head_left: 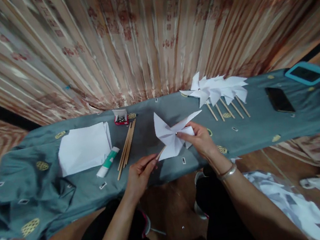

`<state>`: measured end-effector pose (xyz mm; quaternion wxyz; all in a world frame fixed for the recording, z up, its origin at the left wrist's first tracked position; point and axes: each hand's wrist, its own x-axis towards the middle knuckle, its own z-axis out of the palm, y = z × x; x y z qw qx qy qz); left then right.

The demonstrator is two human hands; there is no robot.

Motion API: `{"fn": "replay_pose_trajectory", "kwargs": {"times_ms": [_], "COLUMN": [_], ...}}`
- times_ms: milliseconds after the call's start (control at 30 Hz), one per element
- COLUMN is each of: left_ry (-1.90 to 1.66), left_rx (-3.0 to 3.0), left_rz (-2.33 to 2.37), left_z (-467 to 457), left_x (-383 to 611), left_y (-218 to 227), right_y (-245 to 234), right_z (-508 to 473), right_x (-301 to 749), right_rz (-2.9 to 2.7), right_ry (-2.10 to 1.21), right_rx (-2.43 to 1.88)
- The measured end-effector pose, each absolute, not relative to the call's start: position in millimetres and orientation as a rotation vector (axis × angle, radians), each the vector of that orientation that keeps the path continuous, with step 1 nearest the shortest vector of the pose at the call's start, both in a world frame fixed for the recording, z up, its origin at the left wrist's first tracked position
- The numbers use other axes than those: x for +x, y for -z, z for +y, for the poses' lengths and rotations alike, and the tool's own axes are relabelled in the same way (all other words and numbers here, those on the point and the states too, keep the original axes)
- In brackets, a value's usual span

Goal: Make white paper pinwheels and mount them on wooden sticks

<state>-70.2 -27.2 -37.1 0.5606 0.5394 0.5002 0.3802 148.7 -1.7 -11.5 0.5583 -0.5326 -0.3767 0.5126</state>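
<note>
A white paper pinwheel [167,137] is held between my two hands above the cloth-covered table. My left hand [140,174] pinches its thin wooden stick [161,152] at the lower left of the paper. With the thumb near the small pin at the centre, my right hand [200,138] grips the right side of the pinwheel. To the left lie several loose wooden sticks [128,148], a green and white glue tube [108,161] and a small open red box [121,120] with small metal pieces inside.
A stack of white paper [83,147] lies at the left. Several pinwheels [222,89] overlap at the back right, beside a dark phone [279,99] and a blue-framed device [308,72]. Striped curtains [134,38] hang behind the table [254,133]. White scraps [284,201] lie on the floor.
</note>
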Motion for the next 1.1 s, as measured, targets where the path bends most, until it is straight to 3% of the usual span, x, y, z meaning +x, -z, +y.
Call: {"fn": "replay_pose_trajectory", "kwargs": {"times_ms": [367,1100], "left_ry": [-0.894,-1.028], "left_rx": [1.399,0.733], "left_rz": [1.173,1.196], "left_z": [-41,-28], "left_x": [-70,-55], "left_y": [47,42], "right_y": [18,19], "right_z": [0,11], "right_x": [149,150], "right_rz": [-0.881,-0.916], "right_ry": [-1.253,-1.182], "right_rx": [-1.252,-1.170]}}
